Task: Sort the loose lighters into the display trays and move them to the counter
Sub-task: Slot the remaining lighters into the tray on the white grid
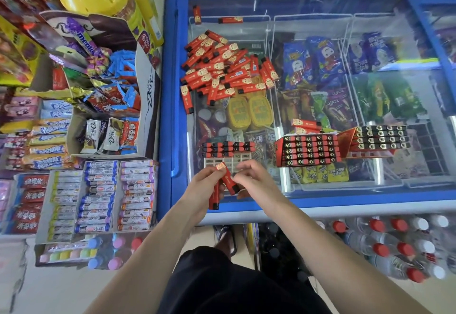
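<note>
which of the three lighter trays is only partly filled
The white tray nearest the hands: two rows of lighters, bare slots below. The two red trays look full.

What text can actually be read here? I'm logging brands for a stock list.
"mentos": purple candy roll on the left shelf.
"Dove": side of the white display carton.
"Dove": chocolate wrappers inside that carton.
Print on the loose lighters, the freezer's ice cream wrappers and the shelf candy tubes: too small or blurred to read.
</note>
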